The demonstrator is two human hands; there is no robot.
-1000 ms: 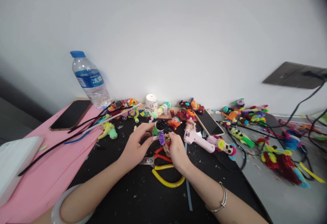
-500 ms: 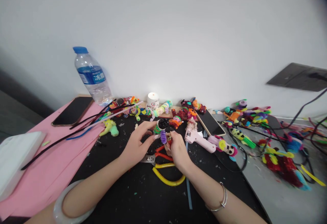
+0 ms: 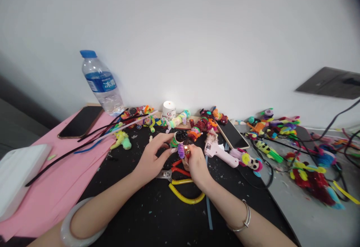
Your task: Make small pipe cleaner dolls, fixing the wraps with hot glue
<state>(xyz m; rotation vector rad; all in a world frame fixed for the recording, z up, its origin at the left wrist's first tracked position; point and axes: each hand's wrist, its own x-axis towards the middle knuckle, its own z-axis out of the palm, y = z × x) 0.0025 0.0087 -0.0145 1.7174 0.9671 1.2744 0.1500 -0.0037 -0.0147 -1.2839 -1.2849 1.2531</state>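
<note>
Between my hands is a small pipe-cleaner doll point(image 3: 180, 137) with a fuzzy black top, a green band and a purple coil point(image 3: 180, 150). My left hand point(image 3: 152, 156) grips its left side between fingers and thumb. Beside the purple coil, my right hand point(image 3: 197, 164) is closed in a pinch; a small shiny reddish-gold piece shows at its fingertips, too small to name. Below the hands lie yellow-handled pliers point(image 3: 187, 199) and another tool's red handles point(image 3: 180, 171), partly hidden by my right hand. A pink glue gun point(image 3: 221, 154) rests to the right.
A water bottle point(image 3: 101, 83) leans against the wall, with a dark phone point(image 3: 80, 122) on pink paper point(image 3: 56, 172) nearby. Further right are a second phone point(image 3: 233, 134) and several fuzzy dolls point(image 3: 309, 179) among black cables. A white paper cup point(image 3: 169, 109) stands at the back.
My right hand has turned slightly and moved closer to the doll. The purple coil now sits more tilted, and a shiny piece shows more clearly at the right fingertips. My left hand stays put.
</note>
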